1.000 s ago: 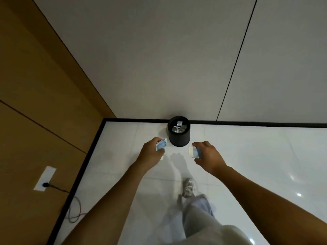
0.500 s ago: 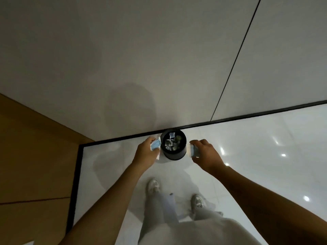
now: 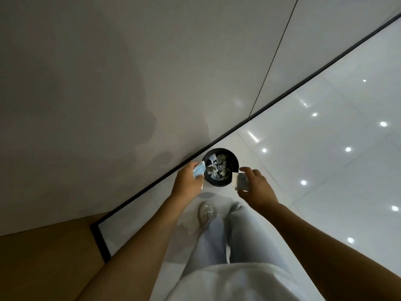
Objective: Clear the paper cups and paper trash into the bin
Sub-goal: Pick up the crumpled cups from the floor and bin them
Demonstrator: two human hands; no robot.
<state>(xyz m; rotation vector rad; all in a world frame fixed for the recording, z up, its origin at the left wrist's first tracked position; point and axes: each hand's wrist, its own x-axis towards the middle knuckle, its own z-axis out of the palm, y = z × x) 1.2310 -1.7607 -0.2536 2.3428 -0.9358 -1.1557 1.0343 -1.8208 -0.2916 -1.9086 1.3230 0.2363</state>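
We see 2 pieces of paper trash, 1 in each hand. The blue-and-white paper piece... no — the blue-and-white paper piece sits pinched in the grip of the left hand, fingers curled round it, its top edge overlapping the near-left rim of the bin. The grey-white paper piece is held in the grip of the right hand between thumb and fingers, just at the right rim of the bin. Between the 2 grips stands the black round bin, upright on the floor, already holding a heap of crumpled paper scraps.

Outward from the grips — the bin stands just beside the dark baseboard strip where the pale wall meets the glossy white tiled floor. Below the hands we see pale jeans and 1 light sneaker near the bin. A wooden panel fills the lower-left corner.
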